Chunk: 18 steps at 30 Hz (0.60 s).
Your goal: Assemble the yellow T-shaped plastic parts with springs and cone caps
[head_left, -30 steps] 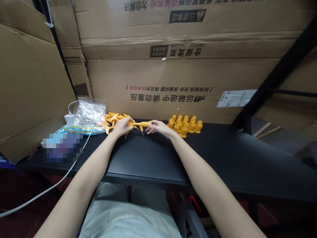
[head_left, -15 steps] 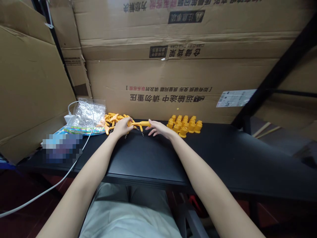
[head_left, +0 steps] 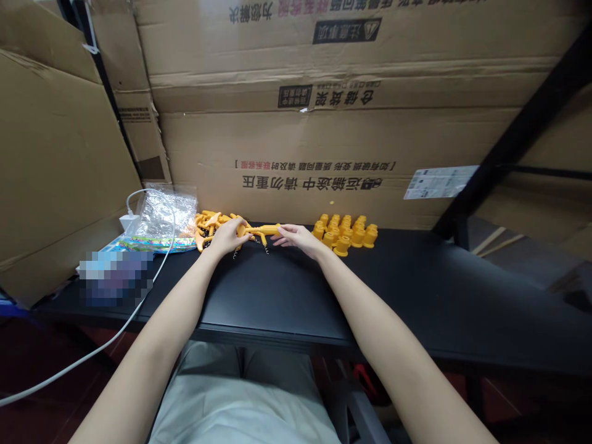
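A long yellow plastic corkscrew part (head_left: 266,230) lies level between my hands, just above the table. Its rounded left end is in my left hand (head_left: 228,237), whose fingers wrap round it. Thumb and fingertips of my right hand (head_left: 298,239) close on the thicker right end. Below and behind the part are yellow T-handled corkscrews (head_left: 210,221) in a loose heap, several with metal spirals showing; my left hand partly hides them. To the right of my right hand stands a group of yellow flanged caps (head_left: 342,246).
The black table (head_left: 277,296) runs along the front of a tall cardboard sheet (head_left: 296,142). Clear plastic bags (head_left: 166,209) lie at the left, with a white cable (head_left: 124,336) crossing the table edge. A black metal post (head_left: 509,135) slants up at the right.
My right hand's fingers have closed in on the right end of the yellow part, where they were looser before. My left hand keeps its hold almost unmoved.
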{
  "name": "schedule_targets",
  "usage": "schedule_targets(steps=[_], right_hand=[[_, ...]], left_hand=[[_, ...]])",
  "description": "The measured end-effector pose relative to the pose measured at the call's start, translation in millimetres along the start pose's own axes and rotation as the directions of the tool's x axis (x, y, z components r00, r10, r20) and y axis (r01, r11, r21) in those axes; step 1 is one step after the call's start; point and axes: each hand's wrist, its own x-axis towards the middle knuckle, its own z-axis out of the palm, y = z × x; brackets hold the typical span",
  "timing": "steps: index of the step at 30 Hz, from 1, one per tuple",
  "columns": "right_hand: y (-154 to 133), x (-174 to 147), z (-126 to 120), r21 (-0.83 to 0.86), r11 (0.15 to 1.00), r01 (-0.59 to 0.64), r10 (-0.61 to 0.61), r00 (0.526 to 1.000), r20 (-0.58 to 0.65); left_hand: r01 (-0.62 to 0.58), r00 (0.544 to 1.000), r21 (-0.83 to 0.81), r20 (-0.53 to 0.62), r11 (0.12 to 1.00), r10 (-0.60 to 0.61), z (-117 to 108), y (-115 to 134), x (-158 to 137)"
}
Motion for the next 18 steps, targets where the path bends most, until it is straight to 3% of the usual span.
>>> schedule_targets(steps=[18], right_hand=[[0.3,3.7,3.7,-0.03,0.999,-0.018,0.017,0.999,-0.034]], left_hand=[[0.012,1.0,0.013,0.01,1.0,-0.012,-1.7,2.6,-1.2]])
